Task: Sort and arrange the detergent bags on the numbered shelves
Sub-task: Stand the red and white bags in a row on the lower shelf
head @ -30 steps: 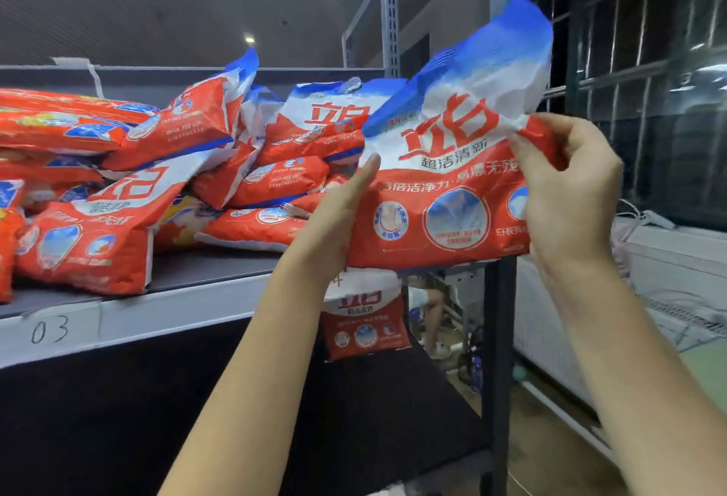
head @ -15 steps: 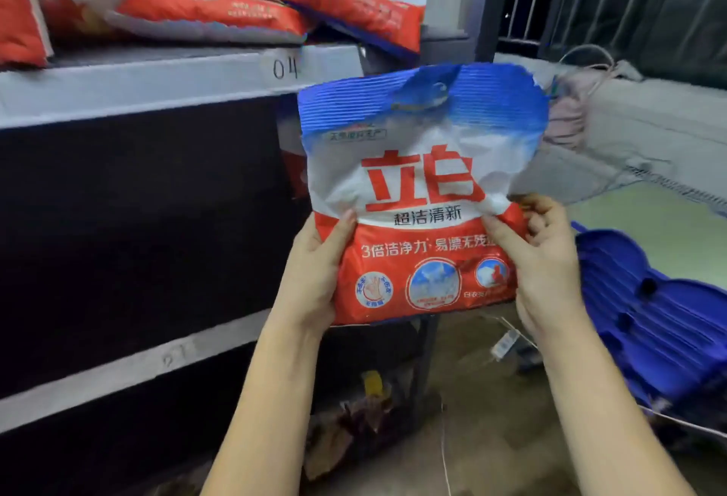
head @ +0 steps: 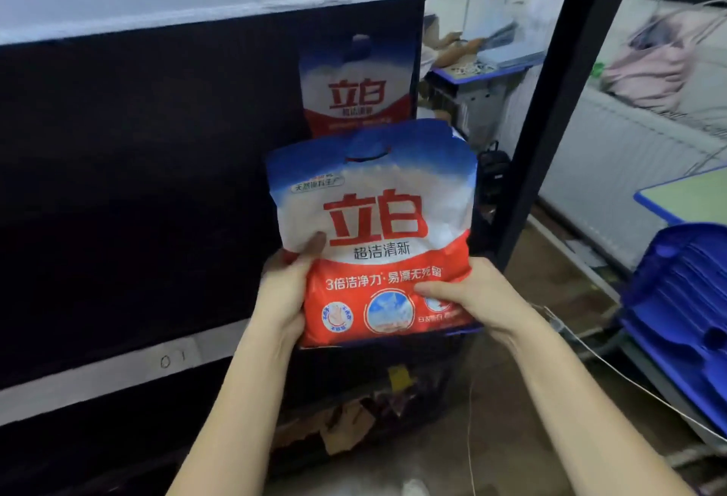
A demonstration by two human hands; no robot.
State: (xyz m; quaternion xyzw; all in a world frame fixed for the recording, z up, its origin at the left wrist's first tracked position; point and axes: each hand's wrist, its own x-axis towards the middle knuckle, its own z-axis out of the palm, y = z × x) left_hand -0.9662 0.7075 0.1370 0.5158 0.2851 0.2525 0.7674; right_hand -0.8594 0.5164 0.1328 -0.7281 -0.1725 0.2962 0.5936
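Gripping the upright detergent bag (head: 373, 236), both hands' fingers (head: 436, 290) clamp its lower sides.

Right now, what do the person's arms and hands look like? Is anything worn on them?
Both forearms are bare up to the frame edge: no sleeves show. The left hand and right hand wear no gloves, and no rings, watch or bracelets are visible. The fingers show no markings or tape.
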